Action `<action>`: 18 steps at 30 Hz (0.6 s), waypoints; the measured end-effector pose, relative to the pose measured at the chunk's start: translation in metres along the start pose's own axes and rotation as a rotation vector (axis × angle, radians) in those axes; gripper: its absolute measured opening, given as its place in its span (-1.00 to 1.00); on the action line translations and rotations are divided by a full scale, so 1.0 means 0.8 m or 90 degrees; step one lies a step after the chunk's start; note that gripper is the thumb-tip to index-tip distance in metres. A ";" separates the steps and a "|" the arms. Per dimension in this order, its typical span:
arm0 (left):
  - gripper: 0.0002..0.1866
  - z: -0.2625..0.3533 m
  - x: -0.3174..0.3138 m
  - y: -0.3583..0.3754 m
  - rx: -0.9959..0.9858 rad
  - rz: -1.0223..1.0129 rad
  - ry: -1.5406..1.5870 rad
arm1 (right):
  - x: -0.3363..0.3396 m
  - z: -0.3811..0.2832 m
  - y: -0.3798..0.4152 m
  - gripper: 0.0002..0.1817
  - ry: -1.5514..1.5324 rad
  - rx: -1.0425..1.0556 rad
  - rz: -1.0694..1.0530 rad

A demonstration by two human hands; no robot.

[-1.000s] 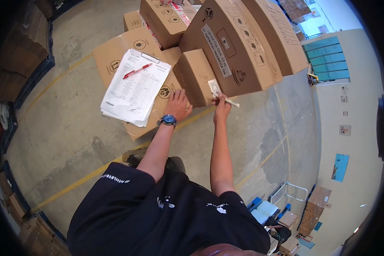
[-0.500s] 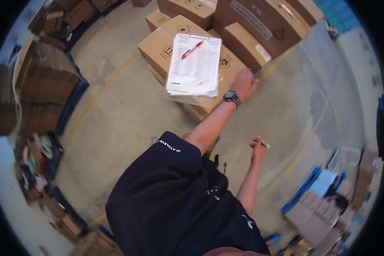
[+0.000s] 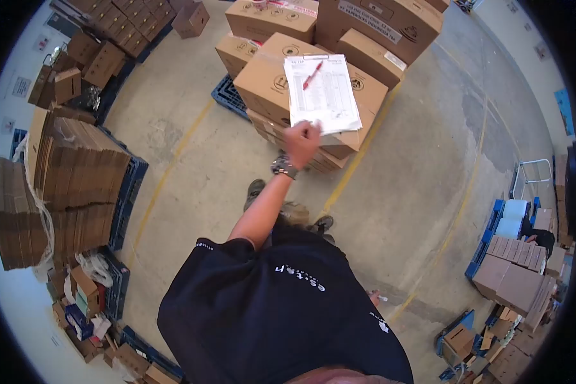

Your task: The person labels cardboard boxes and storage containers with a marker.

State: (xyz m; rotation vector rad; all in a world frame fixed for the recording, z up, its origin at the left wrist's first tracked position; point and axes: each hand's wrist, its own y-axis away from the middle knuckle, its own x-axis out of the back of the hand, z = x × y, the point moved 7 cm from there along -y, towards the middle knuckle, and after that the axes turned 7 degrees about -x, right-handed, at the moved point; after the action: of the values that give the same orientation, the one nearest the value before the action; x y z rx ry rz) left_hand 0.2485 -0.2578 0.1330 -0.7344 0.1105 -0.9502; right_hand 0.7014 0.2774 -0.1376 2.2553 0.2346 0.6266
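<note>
The left hand (image 3: 303, 142) was at the near edge of the papers (image 3: 327, 102), over their left corner, its fingers curled in and slightly blurred; whether they gripped a sheet or only touched it could not be told. A watch (image 3: 283, 166) circled that wrist. The papers lay on a clipboard (image 3: 316, 56), its clip at the far end, and a red pen (image 3: 313, 75) rested slantwise across their upper part. All of this sat on top of a brown box (image 3: 267, 75), which stood on another box (image 3: 270, 128). The right hand (image 3: 374, 298) was low beside the shirt (image 3: 269, 301), well apart from the papers and partly hidden; its fingers were together on a slim, pale stick (image 3: 383, 297) that poked out to the side. Just beyond the papers, to the right, stood a long box (image 3: 368, 59) with a white label, and behind it a large box (image 3: 383, 24) with printed lettering. Part of a blue pallet (image 3: 229, 97) showed to the left of the brown box.
</note>
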 end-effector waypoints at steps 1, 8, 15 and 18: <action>-0.61 -0.026 0.037 -0.021 0.009 0.064 -0.017 | -0.015 0.017 0.022 -0.66 0.011 -0.003 0.012; -0.59 -0.219 0.232 -0.158 0.046 0.007 -0.124 | -0.368 0.132 0.163 -0.72 0.596 0.368 -0.357; -0.71 -0.284 0.119 -0.252 -0.118 -0.341 -0.178 | -0.637 0.206 0.526 -0.62 0.523 0.871 -0.662; -0.65 -0.292 0.054 -0.257 -0.346 -0.273 -0.184 | -0.667 0.233 0.607 -0.63 0.430 1.035 -0.704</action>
State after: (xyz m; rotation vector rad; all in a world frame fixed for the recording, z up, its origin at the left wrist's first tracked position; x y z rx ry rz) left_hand 0.0384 -0.4877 0.0922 -1.4302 -0.0508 -1.2240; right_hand 0.3232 -0.3625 -0.0887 2.3780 2.8931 0.5347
